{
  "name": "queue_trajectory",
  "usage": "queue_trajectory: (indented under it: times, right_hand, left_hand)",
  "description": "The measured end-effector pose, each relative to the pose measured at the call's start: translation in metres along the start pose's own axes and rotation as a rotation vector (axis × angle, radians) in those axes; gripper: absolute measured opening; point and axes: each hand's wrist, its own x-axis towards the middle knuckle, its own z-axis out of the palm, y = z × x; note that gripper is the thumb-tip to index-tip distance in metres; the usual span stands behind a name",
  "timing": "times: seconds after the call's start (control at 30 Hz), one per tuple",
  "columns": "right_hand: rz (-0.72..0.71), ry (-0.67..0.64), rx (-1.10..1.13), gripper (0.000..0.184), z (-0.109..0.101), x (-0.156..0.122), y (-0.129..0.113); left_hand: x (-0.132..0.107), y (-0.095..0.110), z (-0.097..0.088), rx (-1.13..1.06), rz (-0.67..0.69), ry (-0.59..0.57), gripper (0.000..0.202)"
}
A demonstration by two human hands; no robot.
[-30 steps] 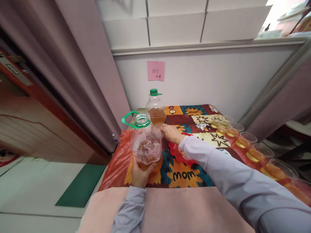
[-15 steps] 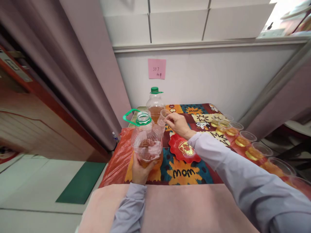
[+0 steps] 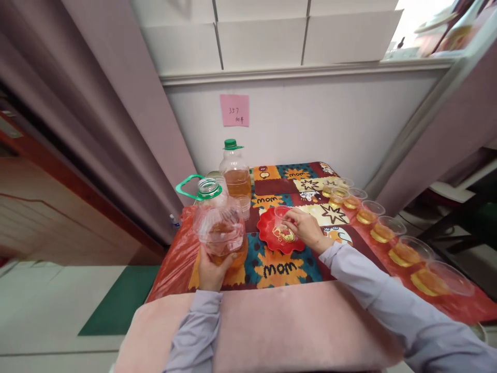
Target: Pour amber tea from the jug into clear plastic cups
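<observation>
My left hand (image 3: 213,272) is wrapped round the lower side of a clear plastic jug (image 3: 223,223) of amber liquid. The jug stands upright and uncapped, its green handle (image 3: 190,187) sticking out to the left. Between the fingertips of my right hand (image 3: 306,229) is a clear plastic cup (image 3: 278,217), which looks empty. It is over a red scalloped plate (image 3: 267,238); I cannot tell whether it touches the plate. More clear cups (image 3: 244,206) stand close to the jug's right side.
A second jug (image 3: 237,178) with a green cap stands behind. Along the right edge runs a row of several cups (image 3: 382,231) holding yellow liquid. A patterned mat (image 3: 283,269) and red plastic sheeting (image 3: 171,264) cover the table. A wall (image 3: 287,124) rises behind.
My right hand has drawn a cup away from beside the jug, rightward and nearer, to over the red plate. My left hand still holds the jug. The view has turned slightly right.
</observation>
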Motion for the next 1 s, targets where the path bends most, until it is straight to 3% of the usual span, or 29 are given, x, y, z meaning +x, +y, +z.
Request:
queue_trajectory:
  times: [0.17, 0.3, 0.43, 0.53, 0.67, 0.7, 0.87, 1.0]
  right_hand:
    - [0.016, -0.024, -0.062, 0.014, 0.000, -0.004, -0.002]
    - [-0.024, 0.038, -0.086, 0.041, -0.015, -0.010, -0.013]
    - [-0.053, 0.138, -0.072, 0.035, -0.029, -0.007, -0.030]
    - [-0.042, 0.090, -0.097, 0.035, -0.024, 0.002, -0.034]
    - [0.090, 0.046, -0.099, 0.084, 0.002, 0.013, -0.027]
    - [0.125, 0.030, -0.073, 0.088, 0.009, 0.015, -0.024]
    - [0.186, -0.033, 0.003, 0.067, 0.026, 0.017, -0.011]
    - [0.166, -0.025, 0.008, 0.067, 0.025, 0.010, -0.007]
  left_hand:
    - [0.002, 0.006, -0.002, 0.002, -0.019, -0.009, 0.096]
    - [0.002, 0.008, -0.003, 0.029, -0.021, -0.004, 0.095]
    - [0.001, 0.011, -0.004, 0.044, -0.039, -0.024, 0.090]
    - [0.001, 0.009, -0.004, 0.050, -0.041, -0.022, 0.088]
    - [0.002, 0.004, -0.004, 0.054, -0.047, -0.015, 0.093]
    - [0.002, 0.004, -0.004, 0.052, -0.047, -0.019, 0.094]
    - [0.002, 0.003, -0.004, 0.047, -0.035, -0.038, 0.093]
    - [0.002, 0.002, -0.001, 0.034, -0.015, -0.030, 0.100]
